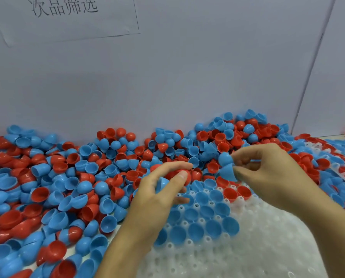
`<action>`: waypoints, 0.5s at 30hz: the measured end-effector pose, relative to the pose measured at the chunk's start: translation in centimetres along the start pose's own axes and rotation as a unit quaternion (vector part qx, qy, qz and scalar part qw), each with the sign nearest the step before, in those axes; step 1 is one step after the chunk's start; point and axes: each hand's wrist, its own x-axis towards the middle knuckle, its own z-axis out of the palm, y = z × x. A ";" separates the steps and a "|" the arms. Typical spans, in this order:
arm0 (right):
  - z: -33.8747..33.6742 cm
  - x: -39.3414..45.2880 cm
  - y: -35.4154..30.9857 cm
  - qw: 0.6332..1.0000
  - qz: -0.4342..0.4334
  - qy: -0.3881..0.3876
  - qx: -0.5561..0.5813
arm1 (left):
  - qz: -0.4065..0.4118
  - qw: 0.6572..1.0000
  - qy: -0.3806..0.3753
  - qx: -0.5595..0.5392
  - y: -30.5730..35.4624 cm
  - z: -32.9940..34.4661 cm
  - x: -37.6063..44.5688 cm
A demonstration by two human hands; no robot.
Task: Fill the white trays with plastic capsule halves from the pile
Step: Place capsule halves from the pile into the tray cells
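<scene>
- Pinching two blue capsule halves (226, 166), the right hand (268, 173) hovers over the far edge of the white tray (268, 237); its fingers (240, 157) are curled tight on the halves' rims, one half above the other.
- The left hand (159, 199) has its fingers curled round a red capsule half (177, 174) and a blue half (162, 182), held at the tray's left far corner.
- The pile (67, 187) of red and blue halves covers the surface to the left and behind the tray, banked against a grey wall (187, 67).
- In the tray, blue halves (199, 219) sit open side up in rows near the left hand; two red halves (236, 193) sit in the far row.
- More halves lie over a second white tray (316, 146) at the right.
- A paper sign (67, 17) with handwritten characters is stuck on the wall.
</scene>
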 end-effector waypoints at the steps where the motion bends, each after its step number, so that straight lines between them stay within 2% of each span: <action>1: -0.5 0.0 0.4 0.999 0.016 -0.018 -0.047 | -0.007 1.000 0.024 -0.012 0.0 -0.2 0.1; 4: -1.1 -0.2 1.0 0.979 0.065 -0.099 -0.165 | -0.024 0.997 0.069 -0.027 -0.3 -0.5 0.3; 8: 0.3 -0.7 1.2 0.925 0.125 -0.210 -0.292 | -0.040 0.994 0.079 -0.058 0.0 -0.4 0.3; 15: 1.1 -0.9 0.7 0.911 0.158 -0.230 -0.304 | -0.052 0.983 0.066 -0.162 0.9 -0.2 0.0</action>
